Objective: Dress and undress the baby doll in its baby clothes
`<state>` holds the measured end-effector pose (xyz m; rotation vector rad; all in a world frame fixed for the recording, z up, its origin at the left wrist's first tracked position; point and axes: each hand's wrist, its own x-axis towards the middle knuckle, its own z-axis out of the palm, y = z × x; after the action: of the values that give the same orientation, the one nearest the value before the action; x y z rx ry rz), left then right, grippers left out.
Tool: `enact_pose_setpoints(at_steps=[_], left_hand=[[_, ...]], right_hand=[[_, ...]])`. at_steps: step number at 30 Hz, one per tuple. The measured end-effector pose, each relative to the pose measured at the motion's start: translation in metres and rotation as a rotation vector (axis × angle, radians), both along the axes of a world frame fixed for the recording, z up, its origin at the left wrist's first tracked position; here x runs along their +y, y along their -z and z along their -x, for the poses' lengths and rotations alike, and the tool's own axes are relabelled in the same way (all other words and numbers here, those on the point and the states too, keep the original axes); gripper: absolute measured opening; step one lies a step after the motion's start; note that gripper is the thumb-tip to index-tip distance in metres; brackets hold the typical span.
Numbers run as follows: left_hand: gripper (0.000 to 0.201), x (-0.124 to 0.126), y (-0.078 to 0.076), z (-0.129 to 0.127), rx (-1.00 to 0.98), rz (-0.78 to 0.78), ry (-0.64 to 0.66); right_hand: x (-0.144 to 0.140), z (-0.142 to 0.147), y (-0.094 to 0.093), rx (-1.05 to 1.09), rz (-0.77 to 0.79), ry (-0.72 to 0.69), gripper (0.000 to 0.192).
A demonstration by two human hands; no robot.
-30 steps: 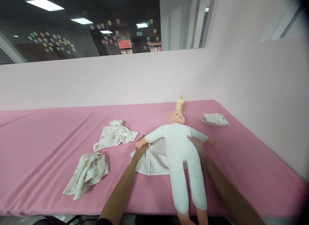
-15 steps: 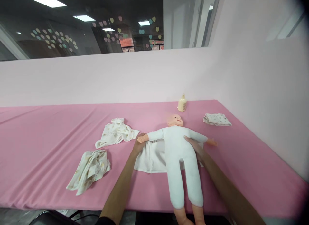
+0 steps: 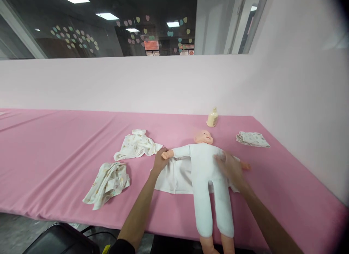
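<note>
Now the doll [image 3: 207, 174] lies on its back near the front edge of the pink table [image 3: 54, 152], head toward the wall and bare feet hanging just past the table's rim, dressed in a white one-piece suit and resting on a white garment [image 3: 171, 175] spread flat beneath its trunk. Compared with a second ago, the right hand [image 3: 230, 167] has lifted from the doll's side and slid across to its chest and shoulder, where it now shows blurred, fingers spread and apparently laid flat on the suit rather than pinching anything; whether it presses down I cannot tell. The left hand [image 3: 159, 161] has stayed put, fingers closed around the doll's outstretched wrist at the edge of the white garment, holding that arm out to the side. The doll itself has hardly moved on the table, so the change reads as a shift of grip on the right side while the left keeps the arm steady, which suggests the work with the doll's arms and the garment under it is at an early stage. Just beyond the left hand lies a crumpled printed cloth [image 3: 137, 145], and a second printed cloth [image 3: 109, 183] sits nearer the front edge. A small cream bottle [image 3: 212, 118] stands upright by the wall behind the doll's head, and a folded cloth [image 3: 253, 139] lies well apart to the right.
</note>
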<state>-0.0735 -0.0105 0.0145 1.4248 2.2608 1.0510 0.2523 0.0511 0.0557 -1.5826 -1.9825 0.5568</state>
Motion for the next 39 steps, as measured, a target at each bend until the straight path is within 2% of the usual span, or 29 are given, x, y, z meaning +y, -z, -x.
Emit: enact_pose_setpoints(at_steps=[2,5,8,10,13,17,21,23,26,31,34,39], left_hand=[[0.011,-0.004,-0.003,-0.005,0.077,0.008,-0.005],[0.019,-0.008,-0.009,-0.018,0.264,0.068,-0.077],[0.029,-0.011,-0.017,-0.026,0.449,0.210,-0.120],[0.031,-0.014,-0.024,-0.023,0.424,0.281,-0.107],[0.022,-0.017,-0.034,-0.007,0.315,0.306,-0.050],[0.017,-0.021,-0.045,0.012,0.168,0.246,0.050],[0.015,-0.029,-0.056,0.009,-0.186,0.094,0.075],[0.016,-0.031,-0.060,0.003,-0.291,0.011,0.066],[0.014,-0.029,-0.064,-0.002,-0.222,-0.055,0.021],[0.014,-0.019,-0.068,-0.001,-0.189,-0.051,-0.044],[0.014,-0.020,-0.071,-0.002,-0.137,-0.022,-0.028],[0.013,-0.025,-0.075,-0.005,0.088,0.066,0.056]], right_hand=[[-0.001,0.022,-0.010,-0.157,-0.189,-0.049,0.046],[0.001,0.070,-0.017,-0.186,-0.353,-0.394,0.049],[0.008,0.117,-0.011,-0.214,-0.353,-0.739,0.062],[0.014,0.137,-0.004,-0.214,-0.333,-0.838,0.061],[0.019,0.148,0.004,-0.209,-0.344,-0.866,0.050],[0.021,0.147,0.006,-0.199,-0.347,-0.865,0.041],[0.021,0.150,0.008,-0.227,-0.315,-0.810,0.039],[0.020,0.153,0.010,-0.259,-0.308,-0.779,0.040],[0.018,0.154,0.011,-0.288,-0.313,-0.753,0.040],[0.016,0.153,0.011,-0.333,-0.330,-0.751,0.041],[0.013,0.154,0.013,-0.341,-0.332,-0.727,0.042],[0.008,0.158,0.014,-0.307,-0.339,-0.742,0.044]])
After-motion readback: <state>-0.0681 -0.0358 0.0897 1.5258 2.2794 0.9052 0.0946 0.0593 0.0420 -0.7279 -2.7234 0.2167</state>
